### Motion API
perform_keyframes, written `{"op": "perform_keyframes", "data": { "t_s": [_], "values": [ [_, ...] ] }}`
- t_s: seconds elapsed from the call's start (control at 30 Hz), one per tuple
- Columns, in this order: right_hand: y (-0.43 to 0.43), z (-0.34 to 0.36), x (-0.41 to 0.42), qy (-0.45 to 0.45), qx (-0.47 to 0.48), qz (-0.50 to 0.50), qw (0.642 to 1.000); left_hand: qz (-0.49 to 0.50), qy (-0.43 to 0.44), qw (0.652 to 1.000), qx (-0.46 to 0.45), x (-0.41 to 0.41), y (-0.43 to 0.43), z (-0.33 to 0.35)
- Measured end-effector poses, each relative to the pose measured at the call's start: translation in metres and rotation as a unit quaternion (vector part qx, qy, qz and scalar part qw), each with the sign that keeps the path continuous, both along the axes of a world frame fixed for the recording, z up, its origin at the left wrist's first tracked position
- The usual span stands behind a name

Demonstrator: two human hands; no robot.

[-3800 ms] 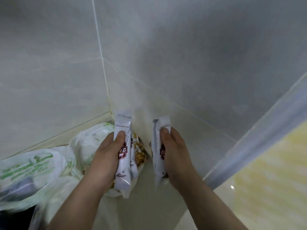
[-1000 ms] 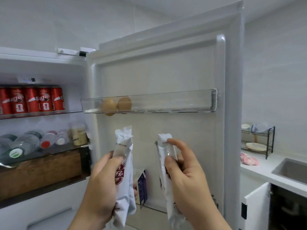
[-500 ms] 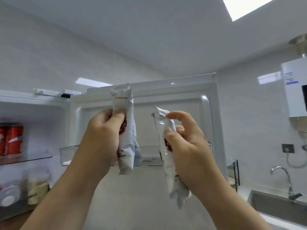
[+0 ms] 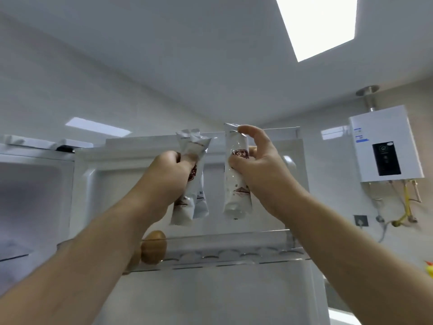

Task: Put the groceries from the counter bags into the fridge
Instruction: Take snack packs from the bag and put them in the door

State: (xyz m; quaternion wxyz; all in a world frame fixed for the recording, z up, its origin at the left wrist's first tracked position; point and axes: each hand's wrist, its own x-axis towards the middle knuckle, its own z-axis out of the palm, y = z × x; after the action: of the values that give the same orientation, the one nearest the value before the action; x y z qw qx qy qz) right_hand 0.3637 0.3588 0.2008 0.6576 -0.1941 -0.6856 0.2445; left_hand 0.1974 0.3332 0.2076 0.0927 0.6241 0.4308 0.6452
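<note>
My left hand (image 4: 167,178) grips two white snack packets (image 4: 191,184) with a dark red logo, held upright side by side. In my right hand (image 4: 260,167) is one more white packet (image 4: 235,184) of the same kind, thumb on its front and forefinger at its top edge. Both hands are raised in front of the top of the open fridge door (image 4: 234,296). Just below the packets runs the door's clear top shelf (image 4: 234,252), with a brown egg (image 4: 153,247) at its left end. The fridge's open inside (image 4: 30,202) shows at the left.
A white water heater (image 4: 384,146) with pipes hangs on the right wall. A bright ceiling light (image 4: 321,24) is overhead. A strip of counter (image 4: 342,317) shows at the bottom right.
Both hands have risen with the packets to the top of the fridge door. My view has tilted further upward, so the cans and lower shelves are out of sight.
</note>
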Motion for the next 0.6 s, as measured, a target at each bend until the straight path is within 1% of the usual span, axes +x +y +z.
{"op": "perform_keyframes", "data": {
  "t_s": [0.17,0.27,0.37,0.5,0.6],
  "values": [
    [0.011,-0.017,-0.015,-0.091,-0.005,-0.046,0.995,0.090,0.100,0.990,-0.053,-0.007,0.011,-0.019],
    [0.014,-0.020,-0.021,-0.120,-0.013,-0.062,0.991,0.098,0.103,0.988,-0.063,-0.013,0.017,-0.021],
    [0.017,-0.016,-0.024,-0.113,-0.029,-0.062,0.991,0.095,0.100,0.988,-0.068,-0.015,0.019,-0.016],
    [0.020,-0.017,-0.028,-0.164,-0.061,-0.072,0.982,0.073,0.111,0.985,-0.107,-0.017,0.024,-0.021],
    [0.020,-0.017,-0.030,-0.172,-0.079,-0.072,0.979,0.057,0.112,0.981,-0.145,-0.023,0.026,-0.023]
  ]
}}
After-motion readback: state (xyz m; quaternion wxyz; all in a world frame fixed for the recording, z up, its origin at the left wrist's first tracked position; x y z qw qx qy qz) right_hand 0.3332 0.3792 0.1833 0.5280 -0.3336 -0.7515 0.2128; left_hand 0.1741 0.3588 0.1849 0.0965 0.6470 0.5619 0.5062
